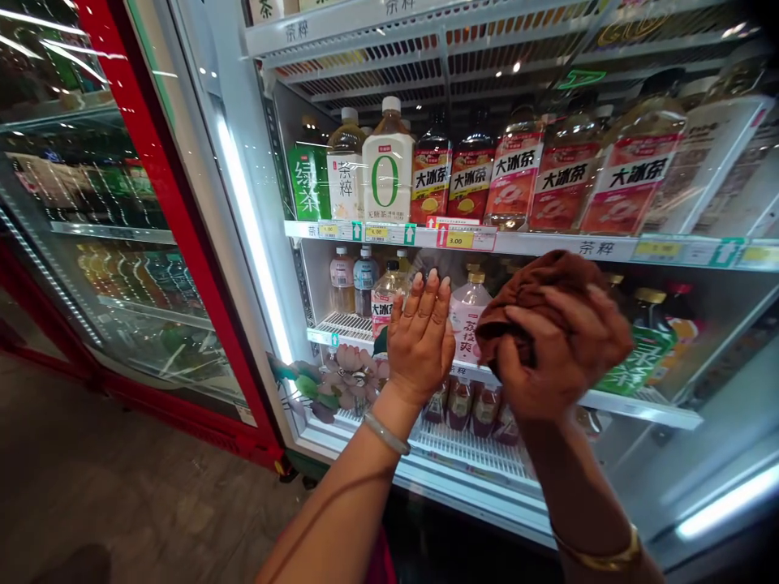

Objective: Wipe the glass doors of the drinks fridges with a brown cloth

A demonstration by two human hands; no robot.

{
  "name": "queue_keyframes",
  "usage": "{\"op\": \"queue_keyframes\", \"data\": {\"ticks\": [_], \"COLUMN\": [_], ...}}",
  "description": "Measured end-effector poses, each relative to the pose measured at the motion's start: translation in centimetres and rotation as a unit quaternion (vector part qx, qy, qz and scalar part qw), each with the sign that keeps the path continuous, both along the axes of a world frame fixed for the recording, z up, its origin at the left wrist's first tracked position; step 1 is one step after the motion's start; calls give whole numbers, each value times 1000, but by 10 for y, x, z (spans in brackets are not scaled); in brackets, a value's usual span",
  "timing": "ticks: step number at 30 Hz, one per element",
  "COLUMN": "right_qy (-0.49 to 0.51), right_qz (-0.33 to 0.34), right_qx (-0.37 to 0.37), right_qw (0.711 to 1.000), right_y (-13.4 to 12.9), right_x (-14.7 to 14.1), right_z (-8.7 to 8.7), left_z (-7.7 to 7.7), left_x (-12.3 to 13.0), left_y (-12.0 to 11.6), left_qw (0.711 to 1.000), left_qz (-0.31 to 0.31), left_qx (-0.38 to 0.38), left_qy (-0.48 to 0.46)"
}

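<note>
My left hand (419,341) lies flat against the glass door of a drinks cooler, fingers stretched upward and close together, holding nothing. A pale bangle circles that wrist. To its right, my right hand (548,349) grips a crumpled brown cloth (541,284) against the glass, its fingers bent over the fabric. Behind the glass, a pink-labelled bottle (470,312) shows between my two hands. Above them runs a white shelf edge (535,242) with price tags.
A large bottle with a green zero (388,174) and red-labelled bottles (514,174) line the upper shelf. Flower decals (353,375) mark the glass at lower left. A red door frame (182,243) and grey floor (134,487) lie to the left.
</note>
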State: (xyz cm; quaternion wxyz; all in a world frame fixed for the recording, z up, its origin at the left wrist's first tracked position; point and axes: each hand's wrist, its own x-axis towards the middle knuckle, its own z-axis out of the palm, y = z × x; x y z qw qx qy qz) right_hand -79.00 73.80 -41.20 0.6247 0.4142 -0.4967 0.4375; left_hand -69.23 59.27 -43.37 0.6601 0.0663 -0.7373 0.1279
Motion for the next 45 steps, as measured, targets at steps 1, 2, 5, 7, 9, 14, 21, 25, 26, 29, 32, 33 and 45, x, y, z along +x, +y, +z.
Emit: {"op": "queue_keyframes", "data": {"ticks": [1,2,5,7,9,14,21,25,26,29,32,33,45], "right_qy": [11,21,47,65,66,3,48,76,63,10,17,22,39], "right_qz": [5,13,49,58,58,8,20,34,32,9,-15,-16,25], "right_qx": [5,16,52,86,94,-34,35,88,76,-16,-54,-50,65], "right_qw": [1000,1000,996,992,992,999,998,993,995,1000,998,998,997], "right_y": [-7,-15,-27,-22,-7,16,-28,-11,-2,20,19,12,4], "right_x": [5,11,22,19,6,-17,16,5,-2,-23,-26,-21,-2], "right_z": [-7,-14,-27,-22,-10,7,-34,-20,-12,5,3,-2,-16], "left_z": [0,0,0,0,0,-1,-1,-2,-2,-2,-1,0,-1], "left_x": [0,0,0,1,1,1,0,0,0,1,1,1,1], "left_y": [0,0,-1,-1,-1,-1,0,-1,-1,-1,-1,-1,-2], "left_qw": [1000,1000,1000,1000,1000,1000,1000,1000,1000,1000,1000,1000,1000], "left_qz": [1,0,-8,-9,-8,-10,-4,-2,-3,-11,-14,-14,-17], "left_qx": [2,1,-3,-3,0,0,5,3,3,-1,2,2,3], "left_qy": [-2,-1,7,6,-2,-6,-5,-5,-6,-7,-7,-8,-10]}}
